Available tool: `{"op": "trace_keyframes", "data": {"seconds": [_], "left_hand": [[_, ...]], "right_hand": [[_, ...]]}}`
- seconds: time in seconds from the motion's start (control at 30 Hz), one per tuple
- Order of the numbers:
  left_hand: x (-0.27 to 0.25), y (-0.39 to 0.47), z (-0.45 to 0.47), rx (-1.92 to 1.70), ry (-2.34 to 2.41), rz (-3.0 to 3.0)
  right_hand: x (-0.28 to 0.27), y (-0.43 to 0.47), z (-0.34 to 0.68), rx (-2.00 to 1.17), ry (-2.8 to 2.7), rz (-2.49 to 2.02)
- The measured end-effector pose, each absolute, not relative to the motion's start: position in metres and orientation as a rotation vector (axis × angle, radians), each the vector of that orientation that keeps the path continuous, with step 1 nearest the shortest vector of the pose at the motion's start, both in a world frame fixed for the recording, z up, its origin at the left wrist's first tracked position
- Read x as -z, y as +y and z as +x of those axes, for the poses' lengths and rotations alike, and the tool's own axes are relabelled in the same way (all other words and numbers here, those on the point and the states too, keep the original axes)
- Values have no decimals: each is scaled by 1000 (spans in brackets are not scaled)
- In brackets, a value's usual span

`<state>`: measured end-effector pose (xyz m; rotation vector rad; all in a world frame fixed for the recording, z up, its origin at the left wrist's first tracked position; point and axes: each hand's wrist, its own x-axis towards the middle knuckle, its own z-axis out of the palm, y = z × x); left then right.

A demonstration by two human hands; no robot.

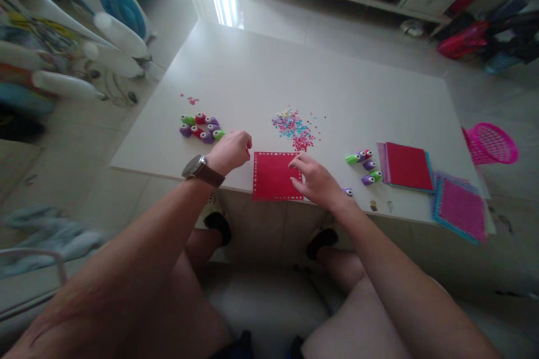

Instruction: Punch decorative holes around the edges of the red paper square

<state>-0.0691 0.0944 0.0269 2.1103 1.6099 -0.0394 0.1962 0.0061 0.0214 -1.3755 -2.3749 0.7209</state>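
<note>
On the table's near edge lies a red square sheet [275,176] with small holes punched along its borders. My right hand [314,178] is over the sheet's right side, thumb and fingers apart, with nothing visible between them. Just left of the sheet, my left hand [232,151] has closed fingers around a small red thing [247,153], mostly hidden. Behind my left hand stands a group of small purple, green and red craft punches [206,128] with white tops. A scattered heap of coloured paper confetti [297,129] lies beyond the sheet.
More small punches [369,166] stand at right, beside a stack of coloured sheets [408,167]. Punched purple and blue sheets [461,207] overlap the table's right corner. A pink basket [490,143] is past the right edge. A few red bits [192,101] lie at left.
</note>
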Motion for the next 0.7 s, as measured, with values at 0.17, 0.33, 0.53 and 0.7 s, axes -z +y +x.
{"op": "trace_keyframes", "data": {"seconds": [0.17, 0.33, 0.53, 0.7], "left_hand": [[-15, 94, -80, 81, 1669, 2120], [-21, 93, -69, 63, 1844, 2237], [-29, 90, -54, 175, 1873, 2142], [-29, 89, -54, 177, 1939, 2163]], "right_hand": [[-15, 2, 197, -776, -2502, -1409], [-18, 5, 197, -822, -2535, -1432], [-24, 7, 199, -807, -2542, -1458], [-30, 2, 197, -802, -2586, -1478]]}}
